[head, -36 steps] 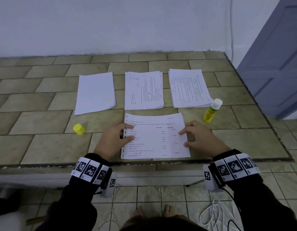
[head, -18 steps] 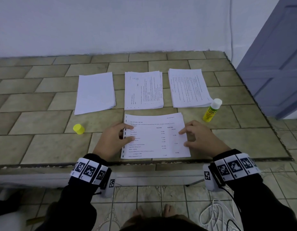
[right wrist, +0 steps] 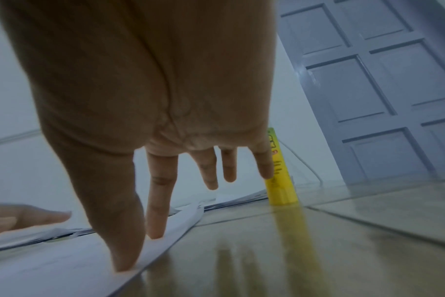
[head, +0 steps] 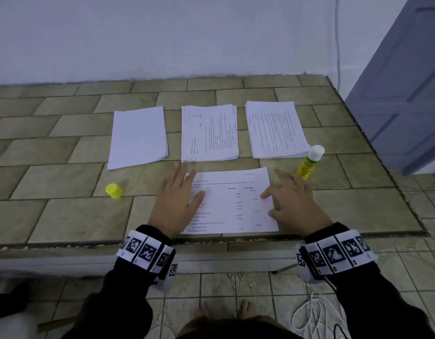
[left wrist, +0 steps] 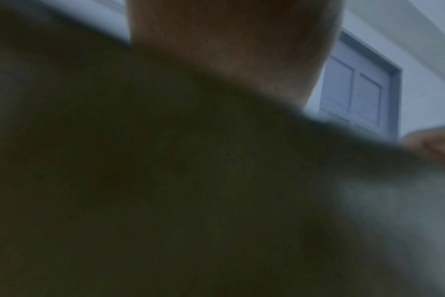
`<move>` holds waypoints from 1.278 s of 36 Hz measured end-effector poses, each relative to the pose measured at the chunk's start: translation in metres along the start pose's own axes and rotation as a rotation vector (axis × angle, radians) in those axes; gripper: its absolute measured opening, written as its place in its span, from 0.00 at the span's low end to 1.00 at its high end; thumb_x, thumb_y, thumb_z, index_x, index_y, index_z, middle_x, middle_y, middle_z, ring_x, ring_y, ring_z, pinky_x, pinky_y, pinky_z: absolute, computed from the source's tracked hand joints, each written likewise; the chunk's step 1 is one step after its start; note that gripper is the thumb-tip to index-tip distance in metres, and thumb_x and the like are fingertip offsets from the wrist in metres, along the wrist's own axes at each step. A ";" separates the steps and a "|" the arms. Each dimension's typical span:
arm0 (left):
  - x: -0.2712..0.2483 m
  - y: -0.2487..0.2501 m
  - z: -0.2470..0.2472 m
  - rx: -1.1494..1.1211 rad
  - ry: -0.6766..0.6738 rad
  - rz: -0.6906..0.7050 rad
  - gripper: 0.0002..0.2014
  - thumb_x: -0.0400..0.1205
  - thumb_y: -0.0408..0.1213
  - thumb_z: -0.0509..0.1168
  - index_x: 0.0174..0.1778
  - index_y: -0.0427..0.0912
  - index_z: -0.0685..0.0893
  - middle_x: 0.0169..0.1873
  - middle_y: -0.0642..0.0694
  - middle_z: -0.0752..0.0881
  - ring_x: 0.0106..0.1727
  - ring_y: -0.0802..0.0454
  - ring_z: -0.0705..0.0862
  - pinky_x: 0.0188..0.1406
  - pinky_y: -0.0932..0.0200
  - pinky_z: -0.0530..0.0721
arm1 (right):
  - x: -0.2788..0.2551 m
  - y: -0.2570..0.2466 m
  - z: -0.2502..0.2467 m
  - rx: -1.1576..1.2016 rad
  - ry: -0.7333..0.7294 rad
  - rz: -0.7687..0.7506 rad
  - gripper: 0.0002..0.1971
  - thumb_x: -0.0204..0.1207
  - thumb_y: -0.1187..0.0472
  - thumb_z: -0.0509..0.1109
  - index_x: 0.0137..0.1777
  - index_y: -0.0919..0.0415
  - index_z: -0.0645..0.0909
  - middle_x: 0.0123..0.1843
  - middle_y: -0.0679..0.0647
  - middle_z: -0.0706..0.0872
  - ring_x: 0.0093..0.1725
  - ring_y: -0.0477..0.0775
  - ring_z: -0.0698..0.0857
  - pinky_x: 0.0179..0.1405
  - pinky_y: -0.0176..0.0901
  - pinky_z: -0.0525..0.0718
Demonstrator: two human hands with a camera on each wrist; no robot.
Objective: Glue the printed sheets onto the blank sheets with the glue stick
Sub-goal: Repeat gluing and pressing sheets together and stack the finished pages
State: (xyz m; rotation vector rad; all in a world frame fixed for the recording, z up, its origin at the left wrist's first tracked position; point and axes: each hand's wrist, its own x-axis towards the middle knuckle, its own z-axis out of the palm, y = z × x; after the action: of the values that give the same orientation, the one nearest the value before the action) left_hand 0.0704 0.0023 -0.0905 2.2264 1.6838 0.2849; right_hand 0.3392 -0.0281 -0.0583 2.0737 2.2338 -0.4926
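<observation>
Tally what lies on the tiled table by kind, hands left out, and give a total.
Stacks of paper: 3 (blank stack, middle printed stack, right printed stack)
Single printed sheet: 1
Glue stick, standing uncapped: 1
Yellow cap: 1
Total: 6

You face a tan tiled bench (head: pixel 64 216) against a plain white wall (head: pixel 162 33); a grey-blue panelled door (head: pixel 407 94) stands far right, pale floor tiles (head: pixel 223 285) below.
</observation>
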 end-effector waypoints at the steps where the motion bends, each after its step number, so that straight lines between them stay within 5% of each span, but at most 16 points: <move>1: 0.000 0.001 0.006 0.053 -0.033 -0.010 0.40 0.81 0.64 0.33 0.87 0.45 0.51 0.87 0.48 0.44 0.87 0.50 0.39 0.85 0.41 0.43 | -0.001 -0.001 0.001 -0.028 0.008 0.000 0.19 0.77 0.57 0.71 0.67 0.44 0.79 0.86 0.54 0.49 0.84 0.61 0.48 0.80 0.63 0.51; 6: 0.001 -0.003 0.027 0.225 -0.053 -0.033 0.41 0.80 0.61 0.23 0.87 0.44 0.43 0.87 0.46 0.43 0.87 0.47 0.38 0.84 0.35 0.40 | -0.002 -0.023 0.010 -0.158 0.233 -0.058 0.14 0.77 0.50 0.69 0.60 0.53 0.85 0.83 0.63 0.64 0.83 0.65 0.61 0.74 0.77 0.62; 9: 0.003 -0.004 0.030 0.247 -0.043 -0.025 0.40 0.80 0.60 0.24 0.87 0.43 0.45 0.87 0.46 0.45 0.87 0.46 0.42 0.84 0.34 0.42 | 0.006 -0.048 0.022 -0.048 0.146 -0.127 0.27 0.86 0.43 0.49 0.80 0.54 0.64 0.87 0.57 0.49 0.86 0.56 0.45 0.80 0.71 0.44; 11: 0.002 -0.005 0.031 0.245 -0.033 -0.023 0.40 0.81 0.60 0.25 0.87 0.43 0.46 0.87 0.46 0.46 0.88 0.47 0.44 0.84 0.35 0.42 | 0.014 -0.065 0.033 -0.024 0.106 -0.194 0.36 0.81 0.39 0.32 0.85 0.55 0.53 0.88 0.54 0.45 0.86 0.53 0.41 0.81 0.67 0.38; 13: 0.002 -0.006 0.032 0.236 -0.031 -0.022 0.39 0.81 0.60 0.26 0.87 0.44 0.45 0.87 0.47 0.45 0.87 0.48 0.43 0.84 0.35 0.41 | 0.023 -0.074 0.048 -0.022 0.103 -0.254 0.42 0.74 0.38 0.25 0.86 0.57 0.48 0.88 0.53 0.45 0.86 0.51 0.41 0.81 0.66 0.35; 19: 0.001 -0.006 0.032 0.251 -0.010 -0.015 0.39 0.81 0.60 0.28 0.87 0.43 0.49 0.87 0.46 0.48 0.88 0.46 0.46 0.84 0.35 0.44 | 0.031 -0.058 0.066 -0.021 0.146 -0.237 0.41 0.82 0.34 0.30 0.84 0.59 0.60 0.86 0.52 0.59 0.85 0.52 0.59 0.80 0.71 0.44; 24: 0.002 -0.007 0.033 0.256 -0.010 -0.014 0.39 0.82 0.60 0.27 0.87 0.44 0.48 0.87 0.45 0.47 0.88 0.45 0.45 0.84 0.36 0.43 | 0.024 -0.015 0.063 -0.072 0.177 -0.082 0.47 0.73 0.30 0.19 0.86 0.56 0.43 0.88 0.50 0.47 0.86 0.47 0.45 0.79 0.67 0.35; 28: 0.001 -0.007 0.033 0.253 -0.004 -0.023 0.40 0.81 0.61 0.27 0.87 0.42 0.48 0.87 0.44 0.45 0.87 0.45 0.44 0.85 0.38 0.42 | 0.021 -0.007 0.060 -0.122 0.227 0.050 0.44 0.78 0.34 0.30 0.85 0.63 0.56 0.86 0.55 0.59 0.85 0.52 0.56 0.78 0.73 0.36; 31: 0.001 -0.007 0.034 0.244 0.002 -0.029 0.42 0.81 0.61 0.28 0.87 0.39 0.49 0.87 0.44 0.46 0.87 0.46 0.44 0.85 0.38 0.42 | 0.022 -0.020 0.054 -0.145 0.218 0.124 0.45 0.76 0.36 0.26 0.85 0.65 0.53 0.86 0.59 0.56 0.86 0.55 0.55 0.74 0.74 0.31; 34: 0.002 -0.007 0.035 0.237 0.013 -0.023 0.42 0.81 0.61 0.29 0.87 0.39 0.51 0.87 0.44 0.49 0.87 0.45 0.46 0.84 0.37 0.42 | 0.022 -0.048 0.052 -0.101 0.274 0.010 0.42 0.79 0.38 0.32 0.84 0.66 0.56 0.86 0.61 0.57 0.85 0.59 0.57 0.76 0.74 0.35; 38: 0.001 -0.009 0.036 0.223 0.036 -0.012 0.41 0.82 0.61 0.33 0.86 0.38 0.54 0.87 0.43 0.53 0.87 0.43 0.50 0.84 0.36 0.47 | 0.027 -0.081 0.068 -0.035 0.188 -0.225 0.42 0.78 0.37 0.30 0.85 0.63 0.51 0.87 0.56 0.50 0.86 0.52 0.47 0.79 0.72 0.34; 43: 0.002 -0.008 0.035 0.217 0.042 -0.006 0.41 0.82 0.61 0.33 0.86 0.38 0.55 0.87 0.43 0.53 0.87 0.43 0.50 0.84 0.37 0.46 | 0.029 -0.065 0.073 -0.021 0.233 -0.184 0.36 0.83 0.39 0.39 0.82 0.61 0.63 0.84 0.53 0.64 0.83 0.49 0.62 0.78 0.71 0.43; 46: 0.002 -0.008 0.034 0.227 0.027 -0.013 0.41 0.82 0.62 0.31 0.87 0.38 0.53 0.87 0.44 0.51 0.87 0.43 0.48 0.84 0.37 0.44 | 0.029 -0.049 0.065 -0.021 0.230 -0.117 0.38 0.80 0.39 0.32 0.85 0.59 0.55 0.86 0.50 0.57 0.85 0.45 0.55 0.81 0.70 0.41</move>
State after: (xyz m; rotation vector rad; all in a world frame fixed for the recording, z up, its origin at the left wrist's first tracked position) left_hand 0.0765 0.0013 -0.1252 2.3798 1.8248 0.1252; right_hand 0.2771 -0.0200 -0.1176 2.0943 2.4848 -0.2449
